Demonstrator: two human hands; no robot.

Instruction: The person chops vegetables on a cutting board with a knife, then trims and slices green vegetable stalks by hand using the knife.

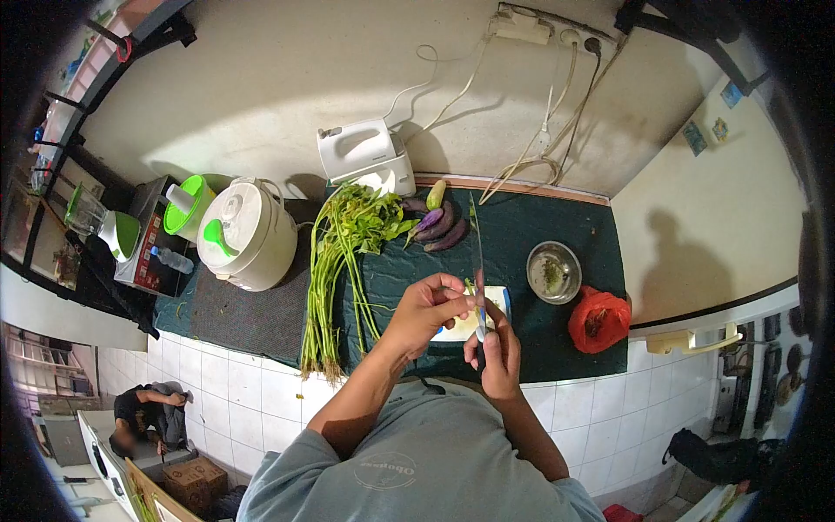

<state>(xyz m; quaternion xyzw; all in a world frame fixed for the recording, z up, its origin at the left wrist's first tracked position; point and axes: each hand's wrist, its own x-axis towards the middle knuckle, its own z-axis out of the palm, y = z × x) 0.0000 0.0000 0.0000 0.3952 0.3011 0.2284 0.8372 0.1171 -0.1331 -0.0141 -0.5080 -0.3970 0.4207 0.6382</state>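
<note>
My right hand (498,352) is closed round the dark handle of a knife (477,252), whose long blade points up towards the wall. Close beside the blade, my left hand (430,313) pinches a small green piece (470,285), partly hidden by the fingers. Both hands are over a white cutting board with blue edges (498,298). A metal bowl (554,272) with green bits inside stands to the right, next to a red plastic bag (599,320). Leafy green stalks with roots (326,304) lie at the left, and purple eggplants (446,230) lie behind the board.
A white hand mixer (365,155) stands by the wall. Left of the greens are a rice cooker (247,233), a green container (198,205) and a water bottle (172,259). Cables hang from a power strip (522,29). A person (148,416) sits at the lower left.
</note>
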